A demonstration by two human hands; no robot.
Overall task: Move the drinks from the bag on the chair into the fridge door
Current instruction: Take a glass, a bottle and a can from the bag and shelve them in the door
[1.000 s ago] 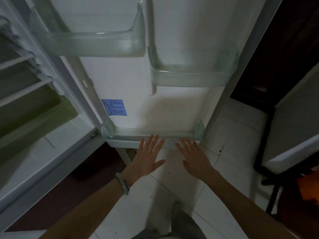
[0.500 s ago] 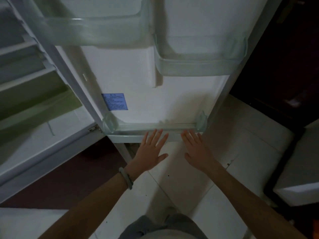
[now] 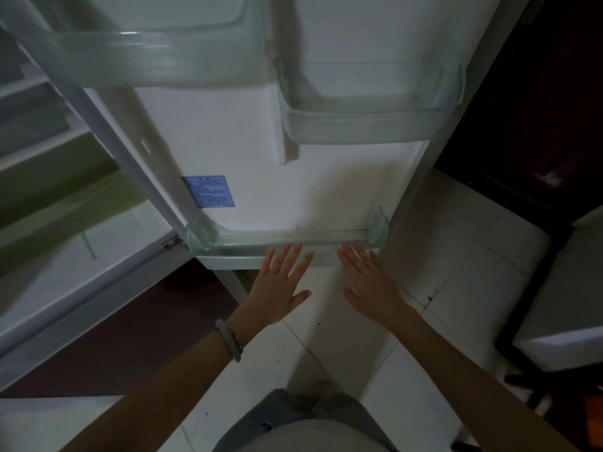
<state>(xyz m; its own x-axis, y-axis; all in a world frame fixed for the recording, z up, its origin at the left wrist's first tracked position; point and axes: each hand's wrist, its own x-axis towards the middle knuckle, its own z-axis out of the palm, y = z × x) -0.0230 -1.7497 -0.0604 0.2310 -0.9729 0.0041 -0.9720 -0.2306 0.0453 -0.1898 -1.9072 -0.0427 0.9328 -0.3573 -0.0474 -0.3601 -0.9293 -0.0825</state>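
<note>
The open fridge door (image 3: 326, 177) fills the upper middle of the view, white inside with a blue label (image 3: 208, 191). Its bottom clear shelf (image 3: 248, 247) holds nothing. Two more clear door shelves hang above, a wide one (image 3: 156, 57) on the left and another (image 3: 368, 122) on the right. My left hand (image 3: 277, 288), with a bracelet on the wrist, and my right hand (image 3: 368, 282) are spread flat side by side, fingertips at the bottom shelf's front edge, holding nothing. No drinks or bag are in view.
The fridge interior (image 3: 49, 177) with its shelves and greenish drawer lies at the left. White floor tiles (image 3: 456, 256) spread below the door. A white-topped piece of furniture on a dark frame (image 3: 561, 305) stands at the right, with something orange (image 3: 595, 419) at the lower right edge.
The view has tilted down and drawn closer to the door. Both hands stay spread near the bottom shelf, their fingertips now at its front edge.
</note>
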